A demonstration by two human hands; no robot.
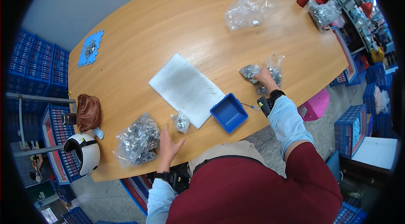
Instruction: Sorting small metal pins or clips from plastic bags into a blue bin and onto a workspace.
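My left hand [169, 147] is open, thumb and fingers apart, just right of a large clear plastic bag [141, 139] full of small shiny metal parts. A smaller clear bag of metal parts [181, 122] sits just beyond it. Further right, my right hand [264, 79] reaches down onto a clear plastic bag of small metal parts [275, 73] and appears to grip it, though some fingertips are hidden. Left of those fingers is another cluster of silvery parts [249, 72]. Between my hands are a white foam sheet [185, 84] and a blue plastic bin [229, 113] with nothing visible inside.
On the wooden table [168, 25] lie a crumpled clear bag [251, 8], a blue foam mat [100, 37] bearing metal parts, and a brown leather bag [88, 112]. A white helmet [90, 156] rests at the left edge. A pink stool [317, 105] and blue crates [350, 131] stand right.
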